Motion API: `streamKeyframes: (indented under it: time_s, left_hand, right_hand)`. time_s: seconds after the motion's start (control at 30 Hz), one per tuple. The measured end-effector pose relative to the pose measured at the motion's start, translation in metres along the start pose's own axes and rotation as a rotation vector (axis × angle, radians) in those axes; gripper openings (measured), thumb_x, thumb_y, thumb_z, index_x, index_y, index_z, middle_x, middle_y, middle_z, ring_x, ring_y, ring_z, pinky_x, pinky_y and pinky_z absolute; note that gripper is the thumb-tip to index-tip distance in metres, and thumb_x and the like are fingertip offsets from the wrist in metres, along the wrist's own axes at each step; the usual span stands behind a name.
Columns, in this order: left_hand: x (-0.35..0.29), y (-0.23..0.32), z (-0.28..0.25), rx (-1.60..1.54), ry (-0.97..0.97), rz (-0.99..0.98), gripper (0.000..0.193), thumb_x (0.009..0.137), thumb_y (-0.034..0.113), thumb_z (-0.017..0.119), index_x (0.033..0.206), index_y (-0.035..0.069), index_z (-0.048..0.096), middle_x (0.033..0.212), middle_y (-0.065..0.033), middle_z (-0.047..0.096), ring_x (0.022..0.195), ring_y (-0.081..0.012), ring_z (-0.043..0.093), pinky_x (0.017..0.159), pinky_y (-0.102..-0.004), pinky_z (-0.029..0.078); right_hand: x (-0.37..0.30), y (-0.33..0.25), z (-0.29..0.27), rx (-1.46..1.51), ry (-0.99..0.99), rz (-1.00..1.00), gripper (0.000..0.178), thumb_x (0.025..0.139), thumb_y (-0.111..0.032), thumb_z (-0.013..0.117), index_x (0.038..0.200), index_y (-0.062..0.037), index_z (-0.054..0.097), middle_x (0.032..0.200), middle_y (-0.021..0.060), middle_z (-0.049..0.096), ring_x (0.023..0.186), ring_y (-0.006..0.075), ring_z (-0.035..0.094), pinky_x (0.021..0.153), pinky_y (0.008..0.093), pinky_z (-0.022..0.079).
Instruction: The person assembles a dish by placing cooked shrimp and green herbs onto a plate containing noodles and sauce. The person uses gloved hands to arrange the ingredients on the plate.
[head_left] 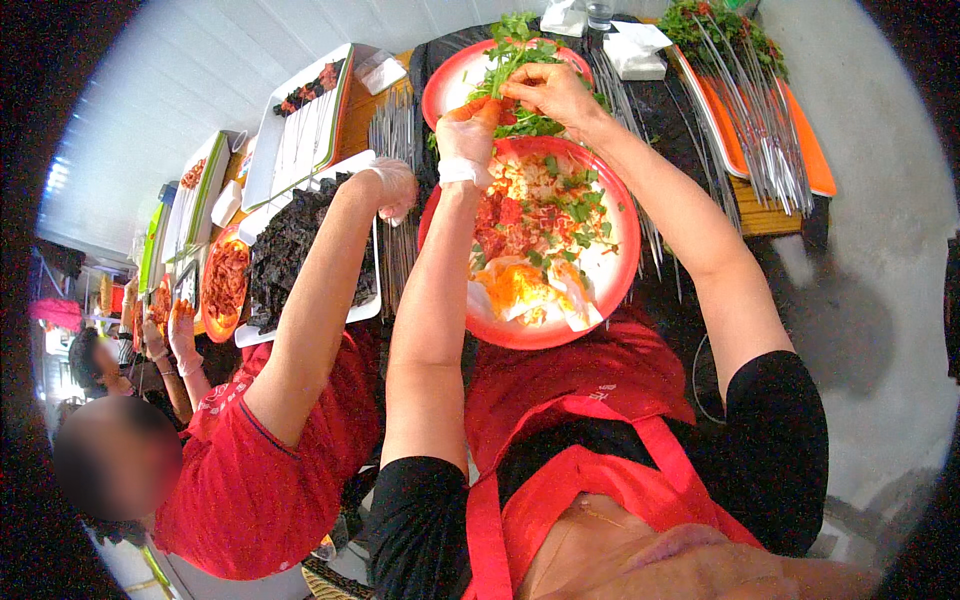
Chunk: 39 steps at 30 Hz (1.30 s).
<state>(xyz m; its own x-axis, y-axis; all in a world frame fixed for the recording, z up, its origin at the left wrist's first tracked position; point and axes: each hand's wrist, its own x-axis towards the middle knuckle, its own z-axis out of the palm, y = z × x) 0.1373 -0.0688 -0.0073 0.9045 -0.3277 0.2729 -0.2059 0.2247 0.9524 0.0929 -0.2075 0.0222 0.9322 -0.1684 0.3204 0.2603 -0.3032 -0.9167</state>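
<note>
Left side: an oval orange plate (226,285) of reddish meat, then a white tray (367,309) heaped with dark, crinkled pieces (300,232).
Co-worker: a person in a red top (270,480) reaches over that tray; the gloved hand (397,190) is near a row of metal skewers (398,250). Its fingers' state cannot be told.
Left hand (470,128): gloved, stained orange, its fingers closed on the lower part of the greens.
Leafy greens (508,62): held up between both hands, over the far plate (447,85) — red-rimmed, white inside, with more leaves on it.
Near bowl (629,262): red-rimmed, nearer the body than the far plate; it holds red pieces, scattered green leaves and a crumpled, orange-stained white sheet (545,290).
Right hand (556,97): thumb and fingertips pinched together at the greens, just right of the left hand.
Right side: loose skewers (625,110) beside the far plate; farther right, an orange tray (812,165) — more skewers (765,140) across it, leafy bunches (700,30) at its far end.
</note>
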Motion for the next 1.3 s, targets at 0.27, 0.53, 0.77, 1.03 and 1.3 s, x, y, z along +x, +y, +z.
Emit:
streamKeyframes:
  time_s: [0.27,0.53,0.77,1.03,1.3]
  left_hand:
    - [-0.005,0.012,0.005,0.164,0.09,0.015,0.017,0.077,0.01,0.058,0.084,-0.003,0.066,0.073,-0.0058,0.065,0.064,-0.0089,0.056,0.06,-0.0242,0.045]
    - [-0.006,0.047,-0.014,-0.195,0.148,-0.01,0.015,0.076,0.004,0.057,0.086,-0.004,0.064,0.075,-0.0088,0.064,0.064,-0.0136,0.06,0.059,-0.0236,0.046]
    - [-0.001,0.069,-0.024,-0.351,0.001,-0.026,0.016,0.076,0.006,0.057,0.086,-0.006,0.062,0.076,-0.0125,0.064,0.064,-0.0187,0.062,0.058,-0.0243,0.049]
    - [-0.005,0.067,-0.025,0.012,-0.115,-0.057,0.019,0.078,0.015,0.057,0.086,0.0,0.065,0.071,-0.0099,0.065,0.065,-0.013,0.061,0.058,-0.0234,0.046]
    - [-0.008,0.064,-0.003,0.688,-0.109,0.15,0.022,0.076,0.027,0.061,0.083,0.008,0.068,0.07,-0.0092,0.064,0.063,-0.0189,0.062,0.058,-0.0301,0.047]
  right_hand:
    - [0.002,0.019,-0.014,0.147,0.073,0.021,0.012,0.081,-0.016,0.056,0.079,-0.004,0.057,0.06,-0.0007,0.052,0.051,0.0052,0.047,0.044,0.0192,0.035]
    - [0.026,0.082,-0.069,-0.205,0.302,0.255,0.029,0.074,-0.032,0.06,0.08,-0.0034,0.065,0.06,0.0078,0.059,0.053,0.0143,0.057,0.048,0.0277,0.045]
    - [0.037,0.111,-0.091,-0.698,0.142,0.354,0.037,0.066,-0.041,0.065,0.071,-0.0042,0.066,0.069,0.0169,0.062,0.072,0.0309,0.062,0.069,0.0395,0.048]
    - [-0.002,-0.031,-0.061,-0.733,0.347,-0.674,0.014,0.079,-0.016,0.056,0.083,-0.0031,0.06,0.074,0.0109,0.058,0.07,0.0268,0.058,0.064,0.0348,0.047]
    - [-0.009,-0.057,-0.034,-1.131,-0.051,-0.782,0.017,0.078,-0.012,0.056,0.094,-0.0038,0.056,0.087,0.009,0.052,0.07,0.0263,0.056,0.06,0.0346,0.048]
